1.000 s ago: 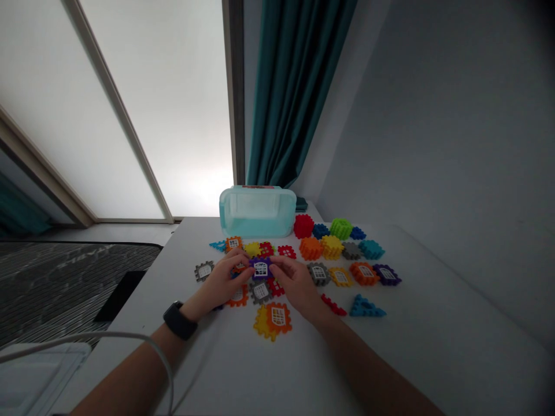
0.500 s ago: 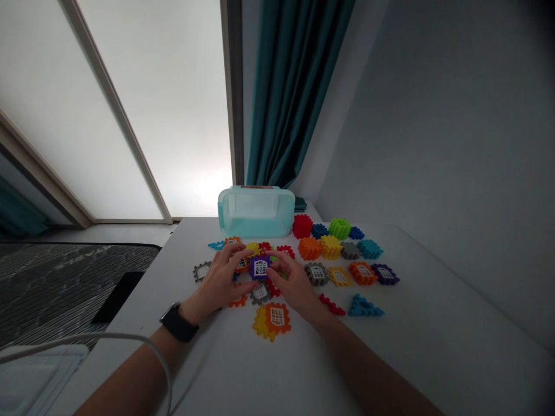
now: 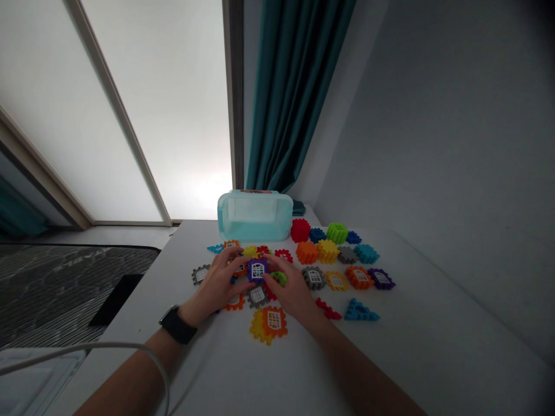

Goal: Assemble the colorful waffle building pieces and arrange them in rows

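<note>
A purple interlocking tile with a white window grid (image 3: 258, 270) is between my two hands, above other loose tiles. My right hand (image 3: 289, 286) pinches its right side with thumb and fingers. My left hand (image 3: 221, 278), a dark watch on its wrist, curves around the left side, with index finger and thumb at the tile's edge. Just below lies a grey window tile (image 3: 257, 296). A green piece (image 3: 280, 278) shows beside my right thumb. Orange tiles (image 3: 235, 302) lie partly hidden under my left hand. Nearer to me, an orange window tile (image 3: 274, 321) overlaps a yellow one (image 3: 257, 330).
A clear turquoise bin (image 3: 255, 216) lies on its side at the back of the white table (image 3: 225, 370). Stacked tiles stand to the right, among them red (image 3: 300, 230), green (image 3: 337, 233) and orange (image 3: 307, 252) ones. A blue triangle (image 3: 361, 310) lies nearer. A white cable (image 3: 108, 345) crosses the lower left.
Both hands stay around the purple tile, with only slight finger shifts. More of the green piece shows by my right thumb. The whole view has shifted a little.
</note>
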{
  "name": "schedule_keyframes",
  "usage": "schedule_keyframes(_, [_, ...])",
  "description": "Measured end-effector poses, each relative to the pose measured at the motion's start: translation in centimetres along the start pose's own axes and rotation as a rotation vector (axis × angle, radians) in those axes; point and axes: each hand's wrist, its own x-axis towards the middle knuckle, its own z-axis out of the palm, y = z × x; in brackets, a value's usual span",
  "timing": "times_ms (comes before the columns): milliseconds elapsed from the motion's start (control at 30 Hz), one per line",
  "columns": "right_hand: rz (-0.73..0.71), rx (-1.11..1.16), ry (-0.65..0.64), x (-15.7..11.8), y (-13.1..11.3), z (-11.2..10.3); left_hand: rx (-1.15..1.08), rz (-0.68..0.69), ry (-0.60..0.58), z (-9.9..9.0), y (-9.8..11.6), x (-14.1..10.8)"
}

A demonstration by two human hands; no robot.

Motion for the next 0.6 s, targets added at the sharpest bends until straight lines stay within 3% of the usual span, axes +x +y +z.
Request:
schedule_keyframes(200, [-0.324,-0.318,-0.054,-0.1,-0.3,-1.2,-0.089,-0.048,0.008,0.1,0.3,0.1])
schedule_keyframes(600, [-0.419,-0.508,0.043,-0.8,-0.8,-4.2,-0.115,-0.068,0.031,0.5,3.4,2.1])
